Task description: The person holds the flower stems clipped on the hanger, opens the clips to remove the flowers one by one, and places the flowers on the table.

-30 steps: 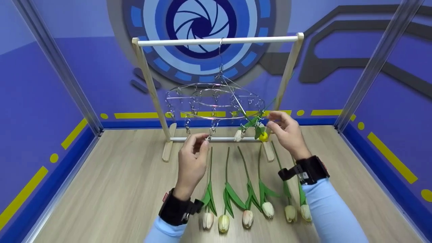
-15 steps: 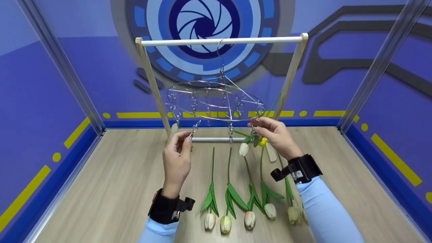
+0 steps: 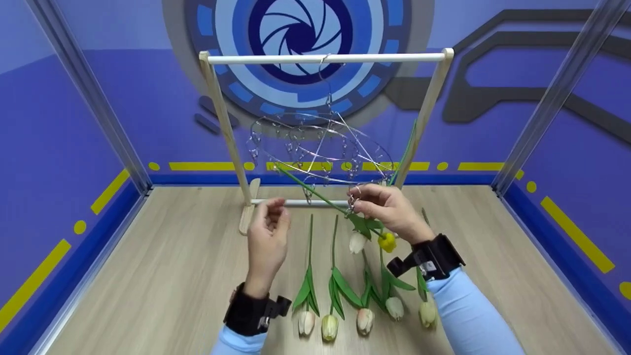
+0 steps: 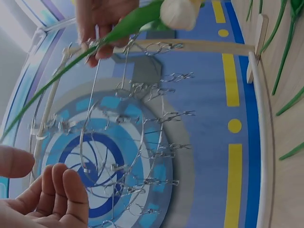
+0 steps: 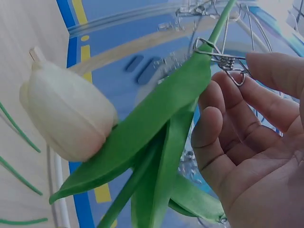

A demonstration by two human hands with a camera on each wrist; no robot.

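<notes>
A round wire drying hanger [image 3: 320, 153] with several dangling metal clips hangs tilted. My right hand [image 3: 389, 209] pinches one wire clip [image 5: 223, 59] between thumb and fingers. That clip sits on the green stem of a white tulip [image 5: 71, 111], whose bloom points down. Beside it a yellow tulip [image 3: 387, 242] also hangs head-down, its stem rising past the right side of the hanger. To the left, my left hand [image 3: 268, 236] is held up near the hanger with loosely bent fingers and holds nothing; in the left wrist view its fingers [image 4: 59, 190] are apart from the clips.
A wooden stand with a white top bar [image 3: 276, 59] carries the hanger. Several tulips lie in a row on the wooden table [image 3: 162, 276], among them a pinkish-white tulip [image 3: 306, 323] and a yellowish tulip [image 3: 329, 327]. Blue panels surround the table.
My left hand has let go of a clip. My right hand has moved left and down and taken hold of the white tulip's clip. The hanger has turned, bringing both hanging tulips forward and lower.
</notes>
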